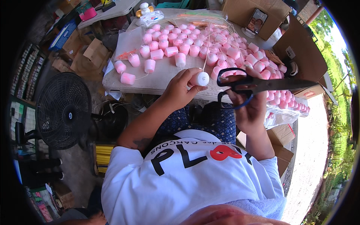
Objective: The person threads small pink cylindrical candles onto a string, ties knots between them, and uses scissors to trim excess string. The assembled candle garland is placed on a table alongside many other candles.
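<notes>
Over the near edge of the table, my left hand [176, 90] pinches a small pink candle [202, 79] between thumb and fingers. Its round white end is turned up, and a pale wick string runs upward from it. To the right, my right hand [249, 108] is closed around scissors [277, 86]. Their dark blue handle loops lie toward the candle and the dark blades point right, away from it. The candle and scissors are apart. Beyond both hands, many pink-and-white candles [184, 48] cover the table, some with strings attached.
The white table [112, 77] holds the candles. Behind it on the right are open cardboard boxes [302, 48] and a phone [257, 19] propped upright. A black fan [63, 110] stands at the left. A clear plastic bag [277, 117] hangs by the table's right edge.
</notes>
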{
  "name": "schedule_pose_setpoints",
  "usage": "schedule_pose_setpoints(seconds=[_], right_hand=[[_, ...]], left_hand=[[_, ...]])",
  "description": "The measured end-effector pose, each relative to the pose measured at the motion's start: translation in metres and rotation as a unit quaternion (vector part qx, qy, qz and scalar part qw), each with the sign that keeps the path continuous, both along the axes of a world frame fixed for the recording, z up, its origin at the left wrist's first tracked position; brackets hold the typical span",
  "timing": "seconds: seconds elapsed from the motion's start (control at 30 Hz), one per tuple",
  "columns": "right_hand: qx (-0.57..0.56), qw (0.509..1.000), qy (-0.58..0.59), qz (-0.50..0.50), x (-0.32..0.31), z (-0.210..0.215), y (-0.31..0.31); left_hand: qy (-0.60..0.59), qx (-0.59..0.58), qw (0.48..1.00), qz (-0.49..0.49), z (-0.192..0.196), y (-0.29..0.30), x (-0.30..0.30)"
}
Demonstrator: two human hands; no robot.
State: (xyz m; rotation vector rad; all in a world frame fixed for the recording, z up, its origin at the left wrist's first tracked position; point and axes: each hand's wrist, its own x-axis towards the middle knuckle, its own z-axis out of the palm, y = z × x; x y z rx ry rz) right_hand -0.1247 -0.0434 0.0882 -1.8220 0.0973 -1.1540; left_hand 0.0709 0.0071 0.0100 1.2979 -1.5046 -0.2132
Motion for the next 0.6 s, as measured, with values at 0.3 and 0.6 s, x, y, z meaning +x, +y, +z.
schedule_pose_setpoints(seconds=[0.3,0.6], right_hand=[[-0.031,0.997,-0.074,0.024,-0.006,0.014,0.005],[-0.064,0.998,-0.020,0.017,0.004,0.005,-0.001]], left_hand=[[0.025,-0.017,0.999,-0.015,0.007,-0.001,0.001],[0.014,-0.038,0.999,-0.019,0.012,-0.008,0.001]])
